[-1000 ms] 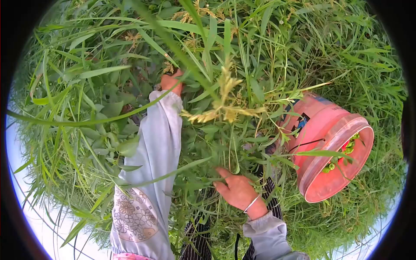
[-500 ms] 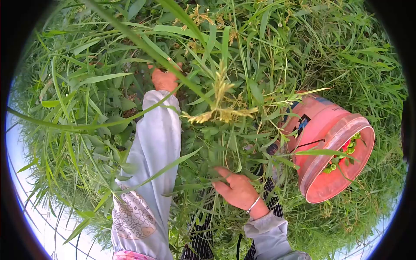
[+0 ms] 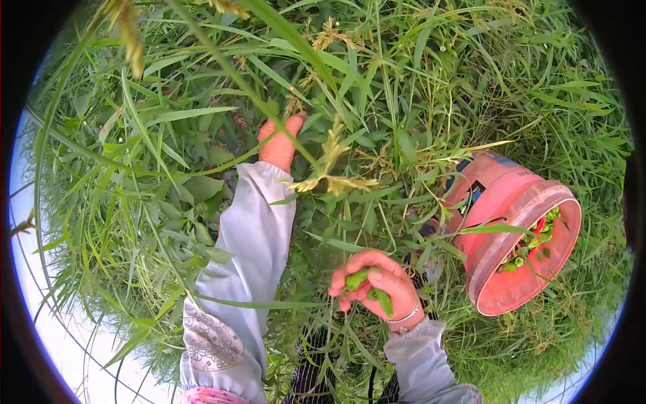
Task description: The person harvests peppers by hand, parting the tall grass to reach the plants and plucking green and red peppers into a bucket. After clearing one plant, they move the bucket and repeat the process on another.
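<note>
My left hand [image 3: 279,143] reaches into the leafy plants [image 3: 202,185] at upper centre. Its fingertips are partly hidden by leaves and a grass stem, and whether it grips anything does not show. Lower and to the right, my right hand [image 3: 377,286] is turned palm up, with its fingers curled round green peppers [image 3: 383,301]; a bit of red shows among them. A thin bracelet circles the right wrist. To the right of this hand, a pink bucket [image 3: 491,219] leans with its mouth toward me, holding green and red peppers [image 3: 540,232].
Tall grass blades and yellowish seed heads [image 3: 333,183] hang close to the camera, across the view of my left arm. Dense weeds [image 3: 538,101] surround the bucket. Dark striped trouser legs [image 3: 313,367] show at the bottom.
My left hand has shifted a little right and down. My right hand has rolled from palm down to palm up, and the green peppers in it now show.
</note>
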`<act>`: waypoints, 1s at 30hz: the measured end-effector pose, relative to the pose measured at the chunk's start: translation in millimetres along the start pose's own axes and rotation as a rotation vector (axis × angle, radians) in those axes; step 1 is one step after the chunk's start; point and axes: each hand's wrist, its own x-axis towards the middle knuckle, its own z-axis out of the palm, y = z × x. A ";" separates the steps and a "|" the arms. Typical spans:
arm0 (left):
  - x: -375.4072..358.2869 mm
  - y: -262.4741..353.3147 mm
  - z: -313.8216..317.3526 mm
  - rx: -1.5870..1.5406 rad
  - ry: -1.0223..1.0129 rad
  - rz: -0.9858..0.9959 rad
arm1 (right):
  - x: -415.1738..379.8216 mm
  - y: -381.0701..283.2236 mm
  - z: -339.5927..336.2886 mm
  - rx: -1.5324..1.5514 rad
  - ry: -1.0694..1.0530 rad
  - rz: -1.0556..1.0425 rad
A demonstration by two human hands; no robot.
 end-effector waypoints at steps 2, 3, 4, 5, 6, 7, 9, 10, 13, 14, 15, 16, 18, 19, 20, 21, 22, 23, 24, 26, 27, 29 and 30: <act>9.2 -14.2 -2.5 -0.051 -0.012 -0.013 | 4.1 4.1 -1.6 -0.023 -0.018 0.039; 9.1 -11.4 -0.7 -0.077 -0.017 -0.016 | 7.0 5.6 -2.0 -0.036 -0.030 0.057; 5.6 -12.2 4.6 -0.069 -0.011 0.022 | 8.5 6.8 -2.4 -0.061 -0.015 0.084; 2.6 -12.4 7.6 -0.076 0.000 -0.023 | 9.8 8.4 -2.7 -0.086 0.004 0.109; -4.7 -4.8 12.3 -0.083 0.010 -0.068 | 10.7 10.0 -3.6 -0.111 0.024 0.133; -14.1 5.9 14.2 -0.086 0.023 -0.112 | 10.0 11.4 -3.4 -0.127 0.031 0.136; -25.0 16.4 9.9 -0.047 -0.050 -0.202 | 11.1 13.1 -5.1 -0.163 0.049 0.140; -27.3 17.0 3.6 -0.025 -0.077 -0.242 | 11.2 13.8 -5.3 -0.135 0.058 0.138; -46.8 6.7 -11.4 0.225 -0.102 -0.066 | 13.2 15.2 -6.9 -0.042 0.086 0.105; -56.8 -3.4 -15.0 0.335 -0.092 0.129 | 14.0 17.0 -10.0 -0.005 0.103 0.081; -69.5 -11.5 -18.0 0.442 -0.082 0.325 | 14.7 17.9 -12.2 0.032 0.121 0.056; -97.0 8.0 -13.7 0.504 -0.129 0.317 | 15.7 17.6 -12.4 0.087 0.148 0.044; -144.6 35.7 -4.8 0.621 -0.216 0.530 | 17.4 17.1 -12.1 0.196 0.202 0.018; -159.9 38.3 -0.9 0.671 -0.254 0.753 | 14.9 20.4 -15.0 -0.197 0.211 -0.139; -174.5 39.1 4.4 0.668 -0.326 0.807 | 9.8 25.7 -20.9 -0.591 0.215 -0.294; -186.6 38.8 8.9 0.665 -0.397 0.861 | 4.7 27.5 -25.9 -0.986 0.209 -0.448; -194.9 36.8 11.3 0.772 -0.460 0.861 | 2.3 27.0 -27.7 -1.038 0.210 -0.496; -200.6 35.2 12.9 0.880 -0.524 0.862 | 0.0 26.4 -29.5 -1.089 0.214 -0.544; -204.3 34.8 13.3 0.988 -0.588 0.859 | 0.7 31.1 -26.5 -0.951 0.237 -0.544; -209.5 36.5 13.9 1.059 -0.600 0.878 | 0.3 34.2 -25.9 -0.539 0.266 -0.457; -212.0 37.7 14.3 1.094 -0.608 0.886 | 1.4 33.5 -26.7 -0.266 0.270 -0.372; -211.3 45.2 11.3 0.976 -0.684 0.852 | 6.5 30.7 -27.0 0.281 0.259 -0.195; -209.0 48.9 8.6 0.919 -0.719 0.834 | 7.6 27.0 -23.9 0.154 0.227 -0.240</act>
